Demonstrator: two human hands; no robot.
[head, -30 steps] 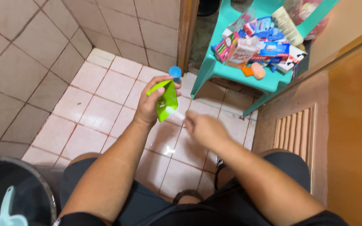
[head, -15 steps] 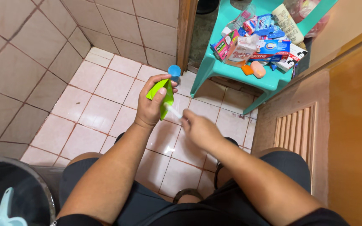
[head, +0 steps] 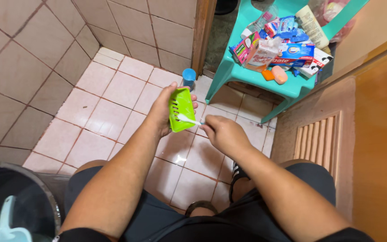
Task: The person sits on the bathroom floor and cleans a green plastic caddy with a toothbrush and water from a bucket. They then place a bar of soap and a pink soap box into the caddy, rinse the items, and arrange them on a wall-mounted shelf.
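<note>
Gripping the green soap dish [head: 181,110] at frame centre, your left hand [head: 164,112] stays closed around it; your right hand [head: 222,133] pinches a white toothbrush [head: 188,119] against its slots.

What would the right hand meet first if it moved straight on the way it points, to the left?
Most likely the green soap dish held by the left hand; the right hand already has its small white brush on it.

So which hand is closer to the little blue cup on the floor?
Left. The left hand, holding the green soap dish, has its fingertips just below the blue cup. The right hand, gripping a white brush, sits farther down toward the person.
</note>
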